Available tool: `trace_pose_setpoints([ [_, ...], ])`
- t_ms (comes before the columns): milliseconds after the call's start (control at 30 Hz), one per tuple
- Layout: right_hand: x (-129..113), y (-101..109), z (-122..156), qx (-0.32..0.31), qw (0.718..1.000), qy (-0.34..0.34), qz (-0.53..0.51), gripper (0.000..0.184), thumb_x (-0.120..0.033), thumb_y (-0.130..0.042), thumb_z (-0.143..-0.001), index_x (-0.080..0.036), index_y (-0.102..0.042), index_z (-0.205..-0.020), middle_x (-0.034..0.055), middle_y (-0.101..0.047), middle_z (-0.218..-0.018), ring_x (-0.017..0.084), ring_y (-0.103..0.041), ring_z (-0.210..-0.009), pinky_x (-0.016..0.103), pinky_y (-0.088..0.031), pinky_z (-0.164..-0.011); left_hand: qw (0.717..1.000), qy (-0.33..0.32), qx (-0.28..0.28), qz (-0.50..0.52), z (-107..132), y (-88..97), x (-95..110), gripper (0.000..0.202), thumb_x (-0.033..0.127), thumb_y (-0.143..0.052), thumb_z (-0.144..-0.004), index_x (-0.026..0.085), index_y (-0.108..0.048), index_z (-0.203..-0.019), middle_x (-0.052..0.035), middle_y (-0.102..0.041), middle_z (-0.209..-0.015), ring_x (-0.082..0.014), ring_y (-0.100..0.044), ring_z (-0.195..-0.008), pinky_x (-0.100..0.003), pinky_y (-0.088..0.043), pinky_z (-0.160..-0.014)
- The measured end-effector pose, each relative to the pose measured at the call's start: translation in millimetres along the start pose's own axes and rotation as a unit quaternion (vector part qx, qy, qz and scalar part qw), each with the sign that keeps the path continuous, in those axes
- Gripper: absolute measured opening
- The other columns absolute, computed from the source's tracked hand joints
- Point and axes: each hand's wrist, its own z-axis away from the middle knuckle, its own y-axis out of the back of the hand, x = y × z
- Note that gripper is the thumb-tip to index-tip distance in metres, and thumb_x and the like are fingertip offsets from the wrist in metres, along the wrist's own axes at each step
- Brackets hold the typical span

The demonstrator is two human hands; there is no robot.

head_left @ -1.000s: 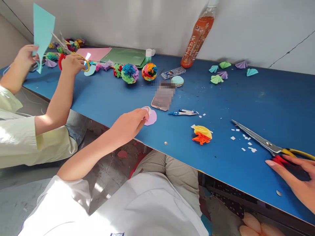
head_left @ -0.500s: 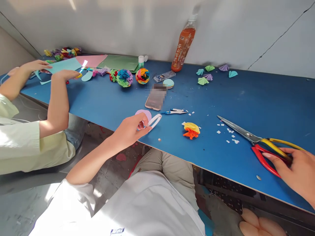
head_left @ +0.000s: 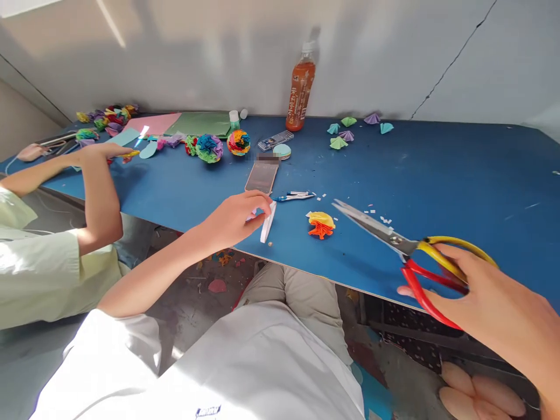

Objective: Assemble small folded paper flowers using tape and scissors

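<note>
- Two hands of mine are over the blue table (head_left: 441,175), each with one thing in it.
- My left hand (head_left: 238,219) has thumb and fingertips pinched together on one white band (head_left: 268,224), seen nearly edge-on near the table's front edge.
- My right hand (head_left: 494,297) has its fingers through the handles, closed around one pair of scissors (head_left: 389,234); one loop is yellow, one red, and the blades point toward my left.
- One yellow-and-orange paper flower (head_left: 321,226) sits between the white band and the blade tips, standing in the way between them.
- White scraps (head_left: 385,221) lie past the blades, several, too small for me to count surely.
- One blue-and-white compass (head_left: 294,196) lies just beyond my left fingers; one phone (head_left: 261,176) is behind that hand, which overlaps its near end.
- Six folded paper fans (head_left: 338,143) are grouped toward the wall: two green, two purple, two teal.
- One bottle (head_left: 300,96) of orange drink stands by the wall, near one clear case (head_left: 275,140) and one stack of paper discs (head_left: 282,152).
- Two big ruffled paper balls (head_left: 209,148) sit farther left, before one glue stick (head_left: 234,120).
- One co-worker's arms (head_left: 100,192) reach over the table's left end.
</note>
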Motion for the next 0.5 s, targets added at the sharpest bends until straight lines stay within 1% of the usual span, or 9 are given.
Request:
trace_pose_setpoints([
  [67, -13, 1, 0, -0.027, 0.999, 0.041, -0.024, 0.068, -0.065, -0.049, -0.067, -0.023, -0.050, -0.120, 0.0130, -0.063, -0.119, 0.028, -0.064, -0.072, 0.037, -0.049, -0.054, 1.000, -0.018, -0.024, -0.009, -5, 1.1, 0, 0.013, 0.015, -0.048, -0.087, 0.017, -0.060, -0.085, -0.0058, -0.070, -0.097, -0.0127, -0.066, -0.086, -0.023, -0.051, -0.072],
  [100, -20, 1, 0, -0.029, 0.997, 0.068, -0.029, 0.069, -0.065, -0.049, -0.067, -0.023, -0.050, -0.121, 0.0131, -0.062, -0.120, 0.029, -0.065, -0.075, 0.037, -0.048, -0.054, 0.999, -0.015, -0.034, -0.016, -8, 2.0, 0, 0.013, 0.016, -0.048, -0.087, 0.017, -0.060, -0.087, -0.0050, -0.071, -0.094, -0.0126, -0.066, -0.085, -0.023, -0.051, -0.073],
  [167, -31, 3, -2, -0.032, 0.992, 0.117, -0.031, 0.067, -0.063, -0.050, -0.070, -0.022, -0.050, -0.122, 0.0127, -0.064, -0.115, 0.028, -0.065, -0.074, 0.035, -0.046, -0.052, 0.998, 0.006, -0.048, -0.030, -11, 4.6, 2, 0.013, 0.019, -0.048, -0.088, 0.017, -0.060, -0.089, -0.0040, -0.072, -0.092, -0.0125, -0.067, -0.083, -0.023, -0.051, -0.074],
  [267, -42, 7, -5, -0.033, 0.985, 0.163, -0.035, 0.068, -0.066, -0.052, -0.071, -0.022, -0.051, -0.123, 0.0122, -0.067, -0.105, 0.026, -0.064, -0.067, 0.033, -0.044, -0.050, 0.995, 0.024, -0.068, -0.067, -10, 8.3, 5, 0.014, 0.021, -0.046, -0.091, 0.018, -0.059, -0.093, -0.0033, -0.073, -0.095, -0.0134, -0.068, -0.084, -0.023, -0.049, -0.073],
  [333, -46, 11, -8, -0.035, 0.982, 0.177, -0.049, 0.074, -0.071, -0.052, -0.068, -0.021, -0.052, -0.123, 0.0122, -0.067, -0.102, 0.026, -0.064, -0.067, 0.032, -0.043, -0.049, 0.991, 0.025, -0.078, -0.109, -7, 9.6, 8, 0.015, 0.021, -0.044, -0.092, 0.019, -0.058, -0.096, -0.0031, -0.073, -0.095, -0.0144, -0.069, -0.082, -0.023, -0.047, -0.070],
  [400, -49, 16, -10, -0.042, 0.981, 0.179, -0.063, 0.075, -0.073, -0.050, -0.067, -0.022, -0.053, -0.122, 0.0116, -0.067, -0.102, 0.026, -0.063, -0.067, 0.032, -0.043, -0.049, 0.986, 0.023, -0.082, -0.145, -3, 9.4, 11, 0.016, 0.021, -0.043, -0.093, 0.019, -0.057, -0.100, -0.0032, -0.073, -0.093, -0.0149, -0.068, -0.079, -0.022, -0.044, -0.065],
  [500, -53, 24, -11, -0.073, 0.981, 0.166, -0.069, 0.070, -0.069, -0.052, -0.067, -0.022, -0.054, -0.119, 0.0102, -0.067, -0.103, 0.024, -0.062, -0.063, 0.031, -0.043, -0.049, 0.981, 0.009, -0.082, -0.173, 3, 6.3, 16, 0.019, 0.022, -0.039, -0.095, 0.018, -0.055, -0.104, -0.0050, -0.072, -0.095, -0.0152, -0.067, -0.078, -0.023, -0.045, -0.063],
])
